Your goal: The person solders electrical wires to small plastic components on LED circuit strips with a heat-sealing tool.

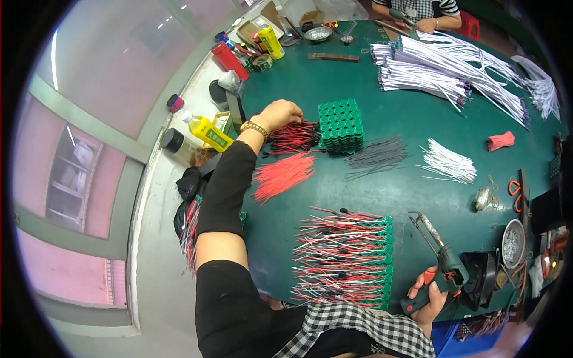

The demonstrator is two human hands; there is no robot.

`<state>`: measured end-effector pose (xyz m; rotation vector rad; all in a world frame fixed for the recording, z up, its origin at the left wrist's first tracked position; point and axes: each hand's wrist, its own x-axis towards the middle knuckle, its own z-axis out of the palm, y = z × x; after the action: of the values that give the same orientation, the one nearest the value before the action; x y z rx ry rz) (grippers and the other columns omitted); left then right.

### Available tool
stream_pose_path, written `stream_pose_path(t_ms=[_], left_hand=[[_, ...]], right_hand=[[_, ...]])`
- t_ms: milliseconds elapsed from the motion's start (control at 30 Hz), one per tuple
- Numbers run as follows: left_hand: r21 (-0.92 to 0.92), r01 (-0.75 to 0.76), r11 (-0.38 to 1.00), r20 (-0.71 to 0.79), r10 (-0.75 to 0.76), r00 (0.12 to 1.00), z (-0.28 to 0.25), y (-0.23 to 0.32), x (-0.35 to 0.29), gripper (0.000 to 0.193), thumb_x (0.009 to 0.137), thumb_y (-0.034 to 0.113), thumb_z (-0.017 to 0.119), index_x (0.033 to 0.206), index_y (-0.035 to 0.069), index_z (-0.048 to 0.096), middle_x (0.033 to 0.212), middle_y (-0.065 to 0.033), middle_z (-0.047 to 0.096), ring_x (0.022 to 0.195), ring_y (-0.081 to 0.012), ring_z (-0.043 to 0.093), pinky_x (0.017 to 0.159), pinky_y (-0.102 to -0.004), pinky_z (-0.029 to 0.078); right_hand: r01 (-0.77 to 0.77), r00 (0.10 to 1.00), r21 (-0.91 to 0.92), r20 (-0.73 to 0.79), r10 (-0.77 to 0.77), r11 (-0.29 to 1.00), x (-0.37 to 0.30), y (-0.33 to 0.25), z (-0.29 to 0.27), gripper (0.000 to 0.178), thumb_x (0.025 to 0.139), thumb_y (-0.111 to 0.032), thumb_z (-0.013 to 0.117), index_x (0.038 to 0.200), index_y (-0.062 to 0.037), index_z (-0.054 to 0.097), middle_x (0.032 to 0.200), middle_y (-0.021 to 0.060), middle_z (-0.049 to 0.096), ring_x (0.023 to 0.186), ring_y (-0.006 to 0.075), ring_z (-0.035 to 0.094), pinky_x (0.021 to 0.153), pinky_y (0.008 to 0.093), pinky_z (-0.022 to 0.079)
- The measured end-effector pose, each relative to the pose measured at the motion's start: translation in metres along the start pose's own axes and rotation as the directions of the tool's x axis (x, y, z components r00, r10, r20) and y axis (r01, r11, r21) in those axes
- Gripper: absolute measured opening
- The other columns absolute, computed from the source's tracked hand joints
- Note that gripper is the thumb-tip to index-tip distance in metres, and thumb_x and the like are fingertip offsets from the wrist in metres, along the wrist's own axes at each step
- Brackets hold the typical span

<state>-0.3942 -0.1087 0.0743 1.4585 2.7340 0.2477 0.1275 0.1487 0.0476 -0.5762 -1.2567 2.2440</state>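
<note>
My left hand (279,113) reaches far across the green table (418,119) and rests on a pile of red and black wires (292,137), fingers curled over them; whether it grips any wire is hidden. A gold bracelet sits on that wrist. Right beside the pile stands a stack of green cell holders (340,125). My right hand (431,296) at the near edge is closed around a soldering gun (444,265) with a green body and orange trigger, its metal tip pointing away. A row of green holders with red, white and black leads (346,256) lies between my arms.
A bundle of red wires (283,175), dark wires (376,154) and white wires (447,162) lie mid-table. Long white cable bundles (441,68) fill the far side, where another person (418,12) sits. Bottles (209,132), a red cylinder (230,59), scissors (514,190) and a metal dish (513,241) line the edges.
</note>
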Motion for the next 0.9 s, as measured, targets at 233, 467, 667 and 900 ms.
stream_pose_path(t_ms=[233,467,667,900], left_hand=[[0.133,-0.111,0.985,-0.251,0.142,0.958,-0.019,0.038,-0.008,0.014,0.084,0.016,0.062,0.095,0.007,0.066,0.086,-0.0098,0.059,0.08,-0.0314,0.061,0.071,-0.0392,0.05],[0.494,0.003,0.869,-0.101,0.054,0.993,-0.029,0.076,-0.013,0.023,0.075,0.004,0.057,0.095,0.013,0.066,0.09,-0.009,0.06,0.08,-0.0309,0.064,0.066,-0.0413,0.052],[0.005,-0.025,1.0,-0.547,0.024,0.837,-0.053,0.185,-0.039,0.01,0.08,0.001,0.065,0.09,0.003,0.068,0.076,-0.0118,0.058,0.068,-0.0282,0.058,0.062,-0.0349,0.046],[-0.52,-0.141,0.842,-0.296,-0.023,0.955,0.058,0.285,-0.062,0.008,0.075,-0.001,0.07,0.081,0.002,0.064,0.071,-0.0041,0.056,0.054,-0.0116,0.05,0.048,-0.0233,0.04]], right_hand=[[-0.05,0.997,0.002,0.057,0.05,0.999,0.008,-0.001,0.001,0.039,0.086,-0.021,0.056,0.115,0.0027,0.044,0.078,0.0152,0.056,0.052,0.0188,0.053,0.049,0.0272,0.047],[-0.107,0.989,-0.018,0.097,0.108,0.994,0.009,-0.006,-0.006,0.042,0.086,-0.021,0.057,0.118,0.0028,0.043,0.08,0.0145,0.055,0.056,0.0178,0.055,0.051,0.0276,0.049],[-0.036,0.994,-0.026,0.106,0.039,0.999,0.013,-0.01,-0.011,0.049,0.083,-0.021,0.061,0.119,0.0041,0.041,0.082,0.016,0.056,0.057,0.0194,0.058,0.052,0.0274,0.05],[-0.101,0.97,-0.083,0.212,0.116,0.991,0.02,-0.01,-0.017,0.042,0.085,-0.017,0.063,0.121,-0.0008,0.048,0.087,0.0123,0.059,0.067,0.0189,0.06,0.064,0.0309,0.051]])
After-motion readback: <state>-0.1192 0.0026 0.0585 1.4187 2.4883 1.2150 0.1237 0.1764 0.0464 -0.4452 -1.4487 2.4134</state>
